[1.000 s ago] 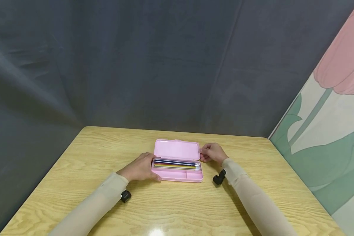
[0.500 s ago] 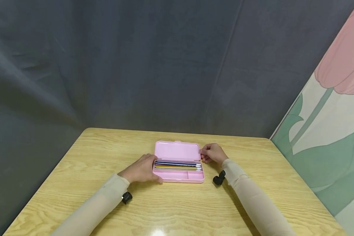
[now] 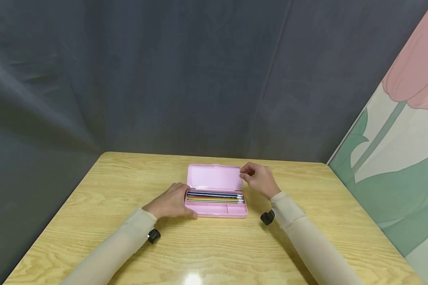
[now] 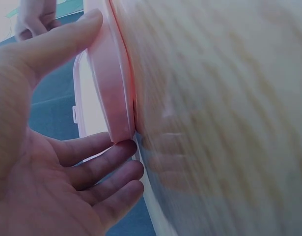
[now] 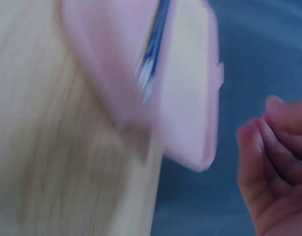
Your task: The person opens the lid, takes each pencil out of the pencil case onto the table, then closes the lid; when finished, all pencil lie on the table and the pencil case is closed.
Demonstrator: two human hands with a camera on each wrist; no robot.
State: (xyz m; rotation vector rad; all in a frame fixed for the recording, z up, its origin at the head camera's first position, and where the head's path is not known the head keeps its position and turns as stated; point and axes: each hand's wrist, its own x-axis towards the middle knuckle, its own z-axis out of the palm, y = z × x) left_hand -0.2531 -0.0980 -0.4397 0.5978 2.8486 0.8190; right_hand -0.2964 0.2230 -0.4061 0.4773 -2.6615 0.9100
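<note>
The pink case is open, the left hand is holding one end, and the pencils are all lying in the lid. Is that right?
Not quite: the pencils aren't in the lid. The head view shows them lying in the bottom of the pink case. It is open, and the left hand is holding one end.

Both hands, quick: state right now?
Left hand: holding the pink pencil case by its left end.
Right hand: closed, holding nothing visible, off the lid.

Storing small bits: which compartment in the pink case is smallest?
The front-right compartment, shorter than the front-left compartment and the one holding pencils.
</note>
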